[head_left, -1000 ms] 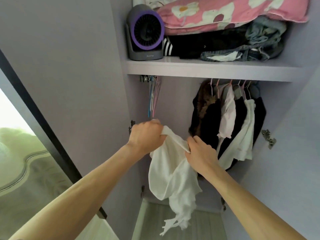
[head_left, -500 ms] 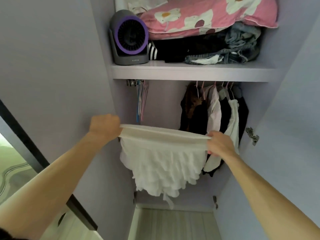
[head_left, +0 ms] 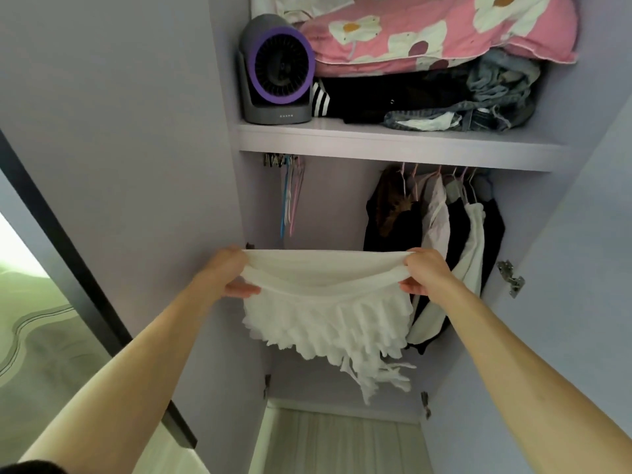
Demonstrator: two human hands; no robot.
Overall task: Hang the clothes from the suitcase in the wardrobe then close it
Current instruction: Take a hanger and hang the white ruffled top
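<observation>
A white ruffled skirt [head_left: 328,313] hangs stretched by its waistband in front of the open wardrobe [head_left: 393,143]. My left hand [head_left: 229,273] grips the waistband's left end and my right hand [head_left: 427,277] grips its right end. The waistband is pulled open into a flat loop, and the ruffles and loose strings dangle below. Behind the skirt, several empty blue and pink hangers [head_left: 290,200] hang at the rail's left end. Dark and white clothes [head_left: 441,241] hang on hangers at the right. The suitcase is out of view.
On the shelf above stand a grey fan with a purple ring [head_left: 277,70], folded dark clothes and jeans [head_left: 444,97], and a pink flowered quilt [head_left: 437,29]. Wardrobe doors stand open: left [head_left: 119,165], right [head_left: 588,268] with a metal hinge [head_left: 511,277]. A bed [head_left: 41,330] lies left.
A second ago both hands held the skirt bunched close together. They have moved apart and stretched the waistband wide, and now it is opened into a loop.
</observation>
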